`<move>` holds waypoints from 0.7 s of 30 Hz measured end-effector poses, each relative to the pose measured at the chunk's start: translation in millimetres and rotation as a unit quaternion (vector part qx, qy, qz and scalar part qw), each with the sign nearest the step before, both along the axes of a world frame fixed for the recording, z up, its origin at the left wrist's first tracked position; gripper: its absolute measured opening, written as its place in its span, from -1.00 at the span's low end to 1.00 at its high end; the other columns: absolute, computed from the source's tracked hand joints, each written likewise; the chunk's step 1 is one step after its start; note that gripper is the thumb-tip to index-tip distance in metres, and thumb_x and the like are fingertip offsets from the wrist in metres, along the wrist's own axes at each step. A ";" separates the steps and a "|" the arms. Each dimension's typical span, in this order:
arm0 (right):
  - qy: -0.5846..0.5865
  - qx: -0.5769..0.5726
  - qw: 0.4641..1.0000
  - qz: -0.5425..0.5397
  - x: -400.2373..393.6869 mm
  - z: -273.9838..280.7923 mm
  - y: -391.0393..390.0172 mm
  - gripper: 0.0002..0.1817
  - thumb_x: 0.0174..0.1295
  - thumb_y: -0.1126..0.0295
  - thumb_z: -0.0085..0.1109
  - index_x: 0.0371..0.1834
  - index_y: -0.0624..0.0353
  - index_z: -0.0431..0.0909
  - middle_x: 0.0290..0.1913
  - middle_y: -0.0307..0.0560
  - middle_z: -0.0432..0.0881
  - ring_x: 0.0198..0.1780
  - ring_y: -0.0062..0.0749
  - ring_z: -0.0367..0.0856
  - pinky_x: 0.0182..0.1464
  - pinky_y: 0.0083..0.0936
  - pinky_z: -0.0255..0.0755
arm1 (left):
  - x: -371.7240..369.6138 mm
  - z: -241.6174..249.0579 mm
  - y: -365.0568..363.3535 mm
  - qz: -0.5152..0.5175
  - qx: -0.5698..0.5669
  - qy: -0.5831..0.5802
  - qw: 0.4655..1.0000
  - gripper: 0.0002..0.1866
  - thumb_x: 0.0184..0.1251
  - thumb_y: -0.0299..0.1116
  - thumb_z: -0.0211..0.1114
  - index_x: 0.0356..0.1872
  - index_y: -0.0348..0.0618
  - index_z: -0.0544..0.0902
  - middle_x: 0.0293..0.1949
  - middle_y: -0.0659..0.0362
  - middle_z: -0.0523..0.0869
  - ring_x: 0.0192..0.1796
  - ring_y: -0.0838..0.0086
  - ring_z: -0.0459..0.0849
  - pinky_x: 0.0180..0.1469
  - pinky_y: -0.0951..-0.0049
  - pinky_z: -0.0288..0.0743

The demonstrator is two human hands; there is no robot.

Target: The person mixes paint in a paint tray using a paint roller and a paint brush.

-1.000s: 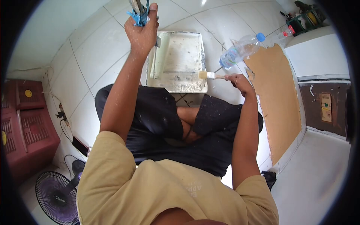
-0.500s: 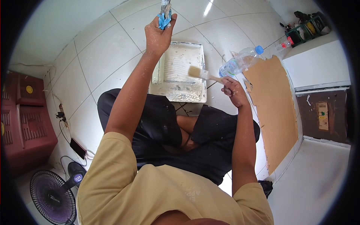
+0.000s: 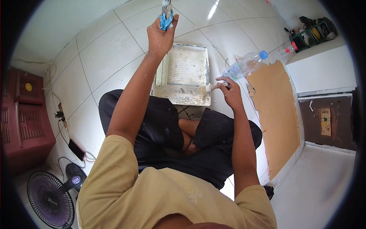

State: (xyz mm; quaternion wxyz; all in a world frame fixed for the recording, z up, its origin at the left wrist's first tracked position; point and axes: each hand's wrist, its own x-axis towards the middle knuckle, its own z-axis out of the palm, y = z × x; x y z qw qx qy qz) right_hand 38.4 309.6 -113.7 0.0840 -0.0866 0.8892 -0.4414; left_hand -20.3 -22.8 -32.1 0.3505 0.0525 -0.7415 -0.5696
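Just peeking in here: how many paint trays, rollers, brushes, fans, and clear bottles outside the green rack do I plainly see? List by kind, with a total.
Paint tray: 1
Roller: 1
Brush, in the right hand: 1
Fan: 1
Clear bottles: 2, one blue-capped bottle, one smaller bottle with red
Total: 6

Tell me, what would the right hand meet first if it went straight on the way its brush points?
Probably the tray: its near side edge lies just ahead of the right hand, and the brush overlaps it in view. Height is unclear, so the hand might pass above.
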 end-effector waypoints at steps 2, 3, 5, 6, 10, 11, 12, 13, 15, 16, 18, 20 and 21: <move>-0.010 -0.029 1.000 0.006 8.8 16.8 -5.3 -0.76 0.41 0.30 0.38 0.08 0.04 0.79 -0.48 -0.20 0.66 -0.50 -0.55 0.47 -0.35 -0.45 0.40 | 2.0 0.1 -3.2 0.007 0.009 -0.010 1.000 -0.59 0.56 -0.11 0.44 -0.44 -0.17 0.60 -0.65 0.32 0.52 -0.51 0.66 0.36 -0.44 0.42 0.34; -0.020 -0.058 0.998 0.007 11.6 19.6 -7.6 -0.76 0.41 0.28 0.38 0.08 0.04 0.79 -0.49 -0.19 0.65 -0.50 -0.55 0.47 -0.34 -0.45 0.41 | 1.6 -1.1 -5.2 0.006 0.002 -0.013 1.000 -0.54 0.53 -0.05 0.46 -0.48 -0.14 0.57 -0.63 0.30 0.56 -0.51 0.63 0.45 -0.42 0.42 0.39; 0.057 0.057 0.996 0.023 12.8 5.8 -8.0 -0.76 0.42 0.27 0.37 0.07 0.03 0.79 -0.50 -0.21 0.63 -0.50 -0.59 0.45 -0.35 -0.47 0.38 | 1.8 -3.4 -7.1 0.004 -0.005 -0.018 1.000 -0.50 0.51 0.02 0.47 -0.52 -0.10 0.54 -0.60 0.27 0.60 -0.51 0.61 0.54 -0.41 0.43 0.43; 0.136 0.171 0.975 0.035 14.8 5.6 -9.1 -0.77 0.43 0.26 0.36 0.06 0.03 0.79 -0.51 -0.24 0.60 -0.50 -0.62 0.43 -0.36 -0.49 0.35 | 0.9 -3.2 -6.6 -0.001 -0.003 -0.013 1.000 -0.49 0.50 0.03 0.47 -0.53 -0.09 0.53 -0.61 0.28 0.59 -0.51 0.61 0.54 -0.41 0.43 0.43; 0.043 0.068 0.997 0.017 12.3 7.6 -8.5 -0.78 0.44 0.26 0.35 0.04 0.04 0.80 -0.51 -0.32 0.55 -0.49 -0.65 0.39 -0.37 -0.50 0.33 | -0.8 -1.6 -2.6 -0.004 -0.005 -0.005 1.000 -0.56 0.55 -0.08 0.44 -0.45 -0.18 0.59 -0.66 0.32 0.51 -0.51 0.66 0.36 -0.44 0.41 0.33; 0.021 -0.008 1.000 0.008 6.7 -2.0 -0.9 -0.78 0.46 0.26 0.33 0.03 0.08 0.80 -0.52 -0.34 0.52 -0.51 -0.65 0.37 -0.39 -0.51 0.30 | -0.4 -1.6 -2.8 -0.002 -0.006 -0.005 1.000 -0.56 0.55 -0.08 0.44 -0.45 -0.18 0.59 -0.66 0.32 0.51 -0.51 0.66 0.36 -0.44 0.41 0.33; -0.003 -0.084 0.996 -0.002 4.3 -1.7 -0.5 -0.78 0.48 0.26 0.31 0.01 0.12 0.80 -0.53 -0.36 0.50 -0.52 -0.65 0.36 -0.41 -0.51 0.28 | -0.1 -1.4 -1.8 -0.002 -0.009 -0.002 1.000 -0.56 0.55 -0.07 0.44 -0.45 -0.19 0.59 -0.66 0.32 0.51 -0.51 0.65 0.35 -0.44 0.41 0.33; -0.004 -0.085 0.996 -0.004 3.0 -1.7 1.3 -0.78 0.48 0.26 0.31 0.01 0.12 0.80 -0.53 -0.36 0.50 -0.52 -0.65 0.36 -0.41 -0.51 0.28 | 0.6 -1.3 -0.1 -0.003 -0.011 0.001 1.000 -0.55 0.55 -0.06 0.44 -0.45 -0.19 0.59 -0.66 0.32 0.51 -0.52 0.65 0.35 -0.44 0.41 0.33; -0.059 -0.139 0.988 -0.042 1.2 2.4 6.1 -0.77 0.53 0.29 0.26 0.02 0.21 0.78 -0.54 -0.38 0.44 -0.52 -0.69 0.32 -0.42 -0.58 0.20 | -0.2 -1.6 0.0 -0.007 -0.009 0.004 1.000 -0.55 0.55 -0.06 0.44 -0.45 -0.18 0.59 -0.66 0.32 0.51 -0.52 0.65 0.35 -0.44 0.40 0.33; -0.060 -0.161 0.984 -0.042 0.1 2.8 6.7 -0.76 0.57 0.32 0.20 0.04 0.25 0.76 -0.54 -0.37 0.43 -0.51 -0.71 0.29 -0.43 -0.61 0.18 | -0.3 -2.2 0.2 -0.009 -0.008 0.008 1.000 -0.55 0.55 -0.05 0.44 -0.44 -0.18 0.60 -0.65 0.32 0.52 -0.52 0.64 0.36 -0.44 0.40 0.33; -0.046 -0.192 0.979 -0.047 -2.8 -1.1 8.9 -0.75 0.59 0.32 0.17 0.05 0.24 0.76 -0.54 -0.37 0.43 -0.52 -0.69 0.30 -0.43 -0.59 0.21 | 0.3 -1.1 -1.4 -0.012 -0.009 -0.007 1.000 -0.52 0.52 0.00 0.46 -0.49 -0.13 0.56 -0.64 0.29 0.56 -0.52 0.63 0.45 -0.42 0.41 0.40; -0.032 -0.225 0.973 -0.050 -5.9 -5.0 10.3 -0.74 0.60 0.32 0.15 0.06 0.23 0.76 -0.54 -0.37 0.43 -0.53 -0.66 0.30 -0.43 -0.58 0.25 | 1.5 -0.1 -2.0 -0.013 -0.012 -0.022 1.000 -0.48 0.48 0.04 0.49 -0.53 -0.09 0.52 -0.62 0.26 0.61 -0.52 0.61 0.55 -0.40 0.42 0.46; -0.035 -0.259 0.964 -0.056 -6.8 -6.3 11.4 -0.73 0.60 0.30 0.15 0.06 0.24 0.75 -0.54 -0.33 0.48 -0.54 -0.62 0.37 -0.42 -0.55 0.31 | 0.9 -1.8 -1.8 -0.005 -0.014 -0.013 1.000 -0.51 0.51 0.01 0.47 -0.50 -0.12 0.55 -0.63 0.28 0.57 -0.51 0.62 0.47 -0.42 0.41 0.41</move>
